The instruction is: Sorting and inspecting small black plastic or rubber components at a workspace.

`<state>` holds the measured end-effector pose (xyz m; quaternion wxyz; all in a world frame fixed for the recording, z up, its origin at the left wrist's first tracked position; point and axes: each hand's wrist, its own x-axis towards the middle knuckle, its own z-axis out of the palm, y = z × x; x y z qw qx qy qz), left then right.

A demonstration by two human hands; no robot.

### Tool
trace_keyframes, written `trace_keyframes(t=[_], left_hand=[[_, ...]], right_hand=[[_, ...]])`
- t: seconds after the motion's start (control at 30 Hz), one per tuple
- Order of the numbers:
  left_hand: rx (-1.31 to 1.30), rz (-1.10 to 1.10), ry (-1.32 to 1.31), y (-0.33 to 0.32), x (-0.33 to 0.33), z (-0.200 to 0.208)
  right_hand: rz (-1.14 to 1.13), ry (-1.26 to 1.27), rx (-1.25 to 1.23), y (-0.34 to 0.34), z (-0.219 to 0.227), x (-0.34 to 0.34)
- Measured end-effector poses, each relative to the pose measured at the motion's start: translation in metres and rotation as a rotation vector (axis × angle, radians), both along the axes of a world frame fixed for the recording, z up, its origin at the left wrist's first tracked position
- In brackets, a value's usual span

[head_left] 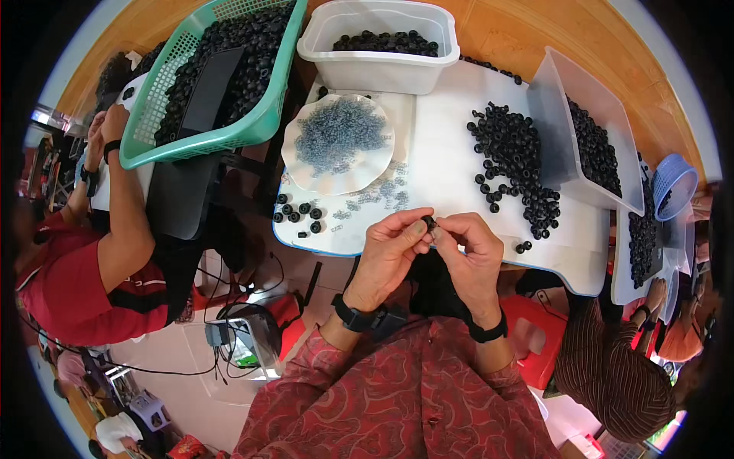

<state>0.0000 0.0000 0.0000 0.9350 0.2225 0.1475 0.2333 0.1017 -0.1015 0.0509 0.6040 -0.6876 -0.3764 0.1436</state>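
Just off the table's front edge, my two hands meet in front of me. Between the thumb and fingers of my left hand point(388, 251) is a small black round part point(429, 222). My right hand point(474, 258) is closed in a pinch right against it; whatever lies between its fingertips is too small to make out. Several loose black round parts point(304, 208) sit to the left of my hands. Beyond them a white scalloped plate point(297, 170) bears a heap of tiny clear bluish-grey pieces point(340, 136), some spilled beside it. A larger pile of black parts point(508, 149) spreads to the right.
A white tub point(375, 75) with black parts stands at the back, and a translucent bin point(552, 145) lies tilted at the right. A green basket point(264, 122) full of black parts is at the left. People sit on both sides; a red stool point(535, 336) is low right.
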Motion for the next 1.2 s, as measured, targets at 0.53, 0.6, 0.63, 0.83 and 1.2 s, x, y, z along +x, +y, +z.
trace_keyframes(t=[0.53, 0.6, 0.63, 0.83, 1.2], left_hand=[[0.496, 0.039, 0.21, 0.015, 0.0, 0.012], [0.544, 0.038, 0.246, 0.02, 0.004, 0.014], [0.557, 0.033, 0.262, 0.023, 0.007, 0.015], [0.707, 0.062, 0.323, 0.033, 0.023, 0.008], [1.057, 0.169, 0.502, 0.039, 0.049, -0.004]], right_hand=[[-0.002, -0.005, -0.008, 0.003, -0.01, 0.0], [-0.003, -0.021, -0.012, 0.007, -0.014, 0.003], [-0.001, -0.039, -0.018, 0.009, -0.016, 0.006], [0.005, -0.072, -0.037, 0.019, -0.026, 0.022], [-0.114, -0.225, -0.101, 0.035, -0.051, 0.04]])
